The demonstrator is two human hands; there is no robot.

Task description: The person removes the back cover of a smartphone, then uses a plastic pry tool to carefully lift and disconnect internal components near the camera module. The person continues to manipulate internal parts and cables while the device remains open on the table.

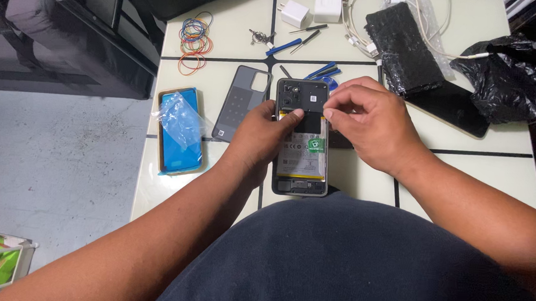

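An opened phone (301, 140) lies flat near the front edge of the glossy, cream-tiled tabletop (238, 31), its back off, showing a pale rectangular battery with a small green square label and a dark plate above it. The grey plastic back cover (242, 102) rests just to its left, beside a flat blue screen (181, 131) under crinkled clear film. The left hand (257, 142) steadies the phone's left edge, thumb on the dark plate. The right hand (369, 122) has its fingers (332, 111) pinched narrow at the phone's upper right; what they nip is too small to tell.
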